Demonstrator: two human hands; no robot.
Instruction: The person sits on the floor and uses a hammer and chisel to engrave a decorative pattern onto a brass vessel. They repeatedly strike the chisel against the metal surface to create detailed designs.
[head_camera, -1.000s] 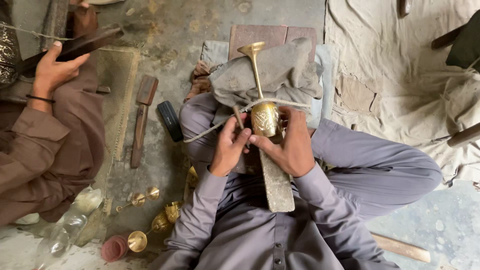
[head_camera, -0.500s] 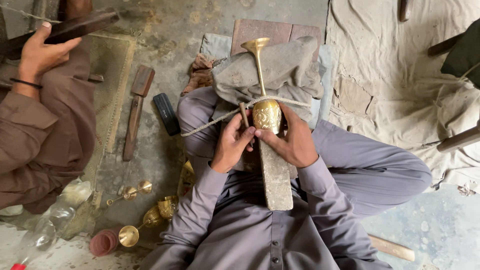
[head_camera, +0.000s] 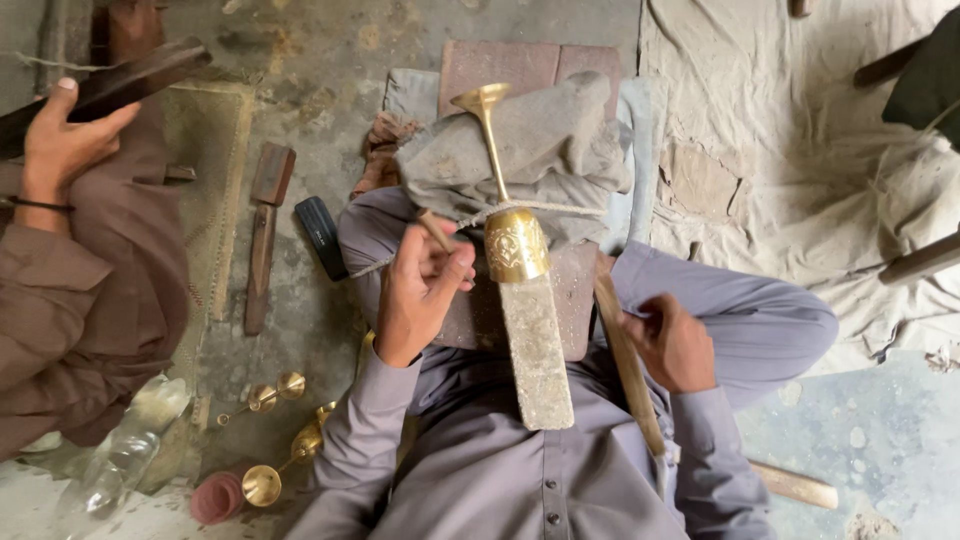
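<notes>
1. Engraving of a brass goblet (head_camera: 512, 232) appears to be the step in hand; the goblet lies lashed by cord on a wooden block (head_camera: 536, 345) across the lap.
2. A small punch (head_camera: 436, 230) is pinched in the left hand (head_camera: 420, 290), fingers curled beside the cup.
3. A wooden stick (head_camera: 625, 362) is gripped by the right hand (head_camera: 672, 345), fingers clenched.
4. Punch placement on the cup, then a strike, is judged to be called for.

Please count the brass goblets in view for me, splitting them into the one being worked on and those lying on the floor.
Brass goblet on the lap block: 1
Brass goblets on the floor: 3
Total: 4
</notes>
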